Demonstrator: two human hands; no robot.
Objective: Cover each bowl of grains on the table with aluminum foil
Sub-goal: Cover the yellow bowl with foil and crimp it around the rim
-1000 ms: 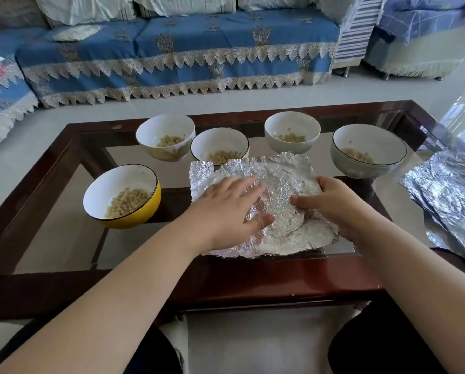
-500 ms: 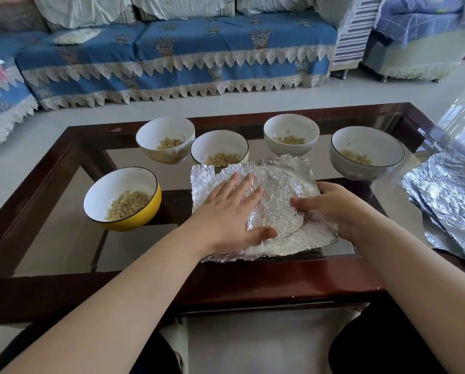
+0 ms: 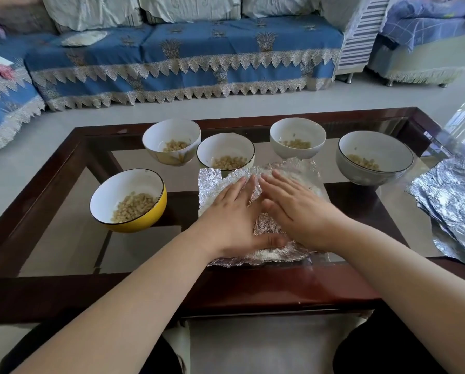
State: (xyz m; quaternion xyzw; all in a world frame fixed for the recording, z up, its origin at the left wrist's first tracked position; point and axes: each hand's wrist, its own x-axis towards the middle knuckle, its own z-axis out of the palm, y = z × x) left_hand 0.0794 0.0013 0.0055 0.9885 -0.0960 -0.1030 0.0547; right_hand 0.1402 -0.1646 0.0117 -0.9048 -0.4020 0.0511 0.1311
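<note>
Five open bowls of grains stand on the glass table (image 3: 64,184): one yellow bowl (image 3: 128,201) nearest the left edge, and four pale ones toward the far edge, namely a white bowl with a leaf pattern (image 3: 172,141), a dark-rimmed white bowl (image 3: 225,152), a plain white bowl (image 3: 297,137) and a grey bowl (image 3: 375,157) nearest the right edge. One foil sheet (image 3: 212,182) lies spread near the front edge, with two hands on it, the left hand (image 3: 234,217) and the right hand (image 3: 298,209). One stack of foil sheets (image 3: 452,201) sits at the right edge; the number of sheets in it cannot be told.
</note>
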